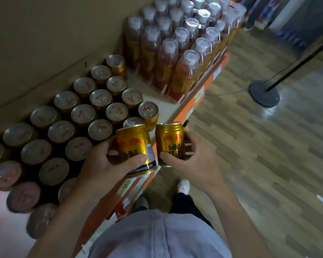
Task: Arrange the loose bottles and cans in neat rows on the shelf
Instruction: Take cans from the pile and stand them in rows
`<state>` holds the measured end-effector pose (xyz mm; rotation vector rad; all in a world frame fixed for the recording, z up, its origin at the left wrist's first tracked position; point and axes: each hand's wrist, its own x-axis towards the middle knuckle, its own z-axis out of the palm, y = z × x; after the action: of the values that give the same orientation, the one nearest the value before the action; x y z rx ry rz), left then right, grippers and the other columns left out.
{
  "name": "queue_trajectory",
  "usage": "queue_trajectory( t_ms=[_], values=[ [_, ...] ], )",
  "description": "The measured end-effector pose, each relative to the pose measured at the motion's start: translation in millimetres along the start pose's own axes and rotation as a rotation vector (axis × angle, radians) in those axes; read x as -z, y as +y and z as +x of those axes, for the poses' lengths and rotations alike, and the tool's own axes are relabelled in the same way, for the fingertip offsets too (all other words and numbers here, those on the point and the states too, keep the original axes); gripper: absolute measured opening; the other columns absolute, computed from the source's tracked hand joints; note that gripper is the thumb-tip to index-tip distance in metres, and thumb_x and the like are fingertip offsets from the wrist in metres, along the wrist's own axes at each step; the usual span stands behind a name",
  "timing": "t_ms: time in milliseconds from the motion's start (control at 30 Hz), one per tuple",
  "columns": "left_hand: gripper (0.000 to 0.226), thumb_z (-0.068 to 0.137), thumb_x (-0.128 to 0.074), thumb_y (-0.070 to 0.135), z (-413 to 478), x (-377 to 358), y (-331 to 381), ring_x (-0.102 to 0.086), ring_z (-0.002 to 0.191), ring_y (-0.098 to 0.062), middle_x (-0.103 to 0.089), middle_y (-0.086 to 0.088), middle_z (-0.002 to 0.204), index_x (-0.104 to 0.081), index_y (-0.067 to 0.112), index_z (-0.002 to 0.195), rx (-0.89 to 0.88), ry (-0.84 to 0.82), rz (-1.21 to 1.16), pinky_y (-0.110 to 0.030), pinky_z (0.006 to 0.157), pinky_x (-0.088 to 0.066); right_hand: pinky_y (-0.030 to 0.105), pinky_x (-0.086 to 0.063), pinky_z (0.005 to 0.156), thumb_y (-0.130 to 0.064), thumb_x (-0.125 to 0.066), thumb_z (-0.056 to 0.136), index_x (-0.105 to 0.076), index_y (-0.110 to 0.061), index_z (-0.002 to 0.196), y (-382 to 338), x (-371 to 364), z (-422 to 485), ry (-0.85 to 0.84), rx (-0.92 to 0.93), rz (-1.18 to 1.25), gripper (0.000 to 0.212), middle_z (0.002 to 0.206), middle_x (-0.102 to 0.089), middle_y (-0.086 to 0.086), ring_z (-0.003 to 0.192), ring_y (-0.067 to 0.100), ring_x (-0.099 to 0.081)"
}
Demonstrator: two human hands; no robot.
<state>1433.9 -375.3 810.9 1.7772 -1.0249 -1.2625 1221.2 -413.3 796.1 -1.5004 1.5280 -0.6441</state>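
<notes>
My left hand [103, 164] grips a gold Red Bull can [134, 146], tilted, just above the shelf's front edge. My right hand [192, 161] holds a second gold can [169, 140] upright beside it, a little past the edge. Rows of gold cans [82, 116] with silver lids stand on the white shelf [166, 112], running diagonally from lower left to upper right. One can [148, 112] stands at the front end of its row. A bare strip of shelf lies between that can and the bottles.
Tall red-and-gold bottles [175, 53] with clear caps stand packed in rows at the far end of the shelf. An orange price rail [199, 95] lines the shelf front. A black stand base [264, 94] rests on the wooden floor to the right.
</notes>
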Motion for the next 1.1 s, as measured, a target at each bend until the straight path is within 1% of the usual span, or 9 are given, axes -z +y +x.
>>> queue_trajectory(
  t_ms=[100, 367, 533, 600, 667, 767, 867, 1000, 1100],
  values=[
    [0.054, 0.049, -0.086, 0.065, 17.8, -7.2, 6.0, -0.062, 0.069, 0.014, -0.069, 0.031, 0.076, -0.065, 0.034, 0.088, 0.025, 0.053, -0.053, -0.022, 0.059, -0.042, 0.015, -0.053, 0.073, -0.045, -0.085, 0.070, -0.063, -0.035, 0.113, -4.3, 6.0, 33.3, -0.031, 0.027, -0.006, 0.049, 0.096, -0.071, -0.016, 0.091, -0.001, -0.066],
    [0.058, 0.042, -0.082, 0.060, 49.5, -30.6, 24.7, -0.072, 0.089, -0.010, -0.076, 0.009, 0.094, -0.072, 0.037, 0.094, 0.082, 0.176, -0.191, -0.042, 0.085, -0.055, 0.015, -0.052, 0.070, -0.033, -0.087, 0.073, -0.060, -0.031, 0.121, -23.2, 31.2, 121.0, -0.181, 0.177, 0.039, 0.055, 0.101, -0.069, -0.016, 0.089, -0.003, -0.066],
    [0.038, 0.052, -0.090, 0.059, 62.6, -46.1, 46.1, -0.068, 0.074, 0.007, -0.072, 0.027, 0.078, -0.072, 0.046, 0.083, 0.107, 0.329, -0.283, -0.031, 0.069, -0.052, 0.027, -0.057, 0.079, -0.044, -0.080, 0.069, -0.056, -0.025, 0.125, -35.5, 28.1, 176.5, -0.292, 0.390, -0.037, 0.064, 0.106, -0.066, -0.014, 0.094, 0.004, -0.065],
    [0.060, 0.031, -0.087, 0.072, 71.9, -51.2, 55.0, -0.069, 0.077, 0.006, -0.073, 0.025, 0.083, -0.071, 0.050, 0.085, 0.098, 0.371, -0.289, -0.027, 0.068, -0.051, 0.034, -0.057, 0.084, -0.047, -0.076, 0.069, -0.052, -0.022, 0.130, -36.0, 22.9, 195.6, -0.340, 0.443, -0.036, 0.071, 0.112, -0.065, -0.009, 0.100, 0.008, -0.064],
    [0.068, 0.036, -0.088, 0.070, 82.0, -56.0, 58.2, -0.071, 0.080, 0.002, -0.075, 0.020, 0.086, -0.071, 0.036, 0.092, 0.115, 0.427, -0.311, -0.026, 0.070, -0.055, 0.036, -0.057, 0.086, -0.041, -0.079, 0.071, -0.049, -0.020, 0.133, -36.2, 20.2, 209.6, -0.385, 0.463, -0.032, 0.072, 0.117, -0.064, -0.006, 0.105, 0.011, -0.063],
    [0.070, 0.039, -0.088, 0.062, 94.9, -61.9, 61.1, -0.072, 0.081, -0.003, -0.075, 0.016, 0.089, -0.069, 0.031, 0.099, 0.111, 0.495, -0.279, -0.020, 0.059, -0.057, 0.035, -0.056, 0.091, -0.031, -0.083, 0.074, -0.047, -0.020, 0.135, -34.1, 19.4, 223.8, -0.431, 0.471, -0.019, 0.071, 0.121, -0.063, -0.006, 0.110, 0.010, -0.061],
    [0.069, 0.048, -0.086, 0.060, 104.7, -68.6, 65.3, -0.072, 0.087, -0.006, -0.076, 0.008, 0.095, -0.071, 0.027, 0.106, 0.102, 0.531, -0.255, -0.030, 0.071, -0.057, 0.037, -0.054, 0.092, -0.027, -0.083, 0.076, -0.046, -0.019, 0.134, -27.5, 15.0, 235.8, -0.428, 0.494, -0.005, 0.070, 0.123, -0.064, -0.004, 0.112, 0.014, -0.061],
    [0.046, 0.059, -0.079, 0.049, 114.5, -78.6, 75.7, -0.060, 0.076, 0.018, -0.070, 0.017, 0.089, -0.070, 0.030, 0.100, 0.126, 0.611, -0.166, -0.020, 0.071, -0.045, 0.034, -0.053, 0.093, -0.022, -0.080, 0.081, -0.040, -0.014, 0.141, -16.5, -4.3, 250.1, -0.456, 0.484, 0.026, 0.072, 0.124, -0.066, -0.001, 0.112, 0.014, -0.063],
    [0.049, 0.059, -0.085, 0.060, 115.5, -81.2, 73.6, -0.060, 0.080, 0.017, -0.070, 0.022, 0.083, -0.070, 0.031, 0.095, 0.129, 0.653, -0.127, -0.024, 0.075, -0.048, 0.021, -0.049, 0.100, -0.005, -0.076, 0.086, -0.033, -0.011, 0.149, -15.0, -23.4, 256.4, -0.508, 0.374, 0.176, 0.076, 0.132, -0.061, -0.001, 0.117, 0.004, -0.058]
  ],
)
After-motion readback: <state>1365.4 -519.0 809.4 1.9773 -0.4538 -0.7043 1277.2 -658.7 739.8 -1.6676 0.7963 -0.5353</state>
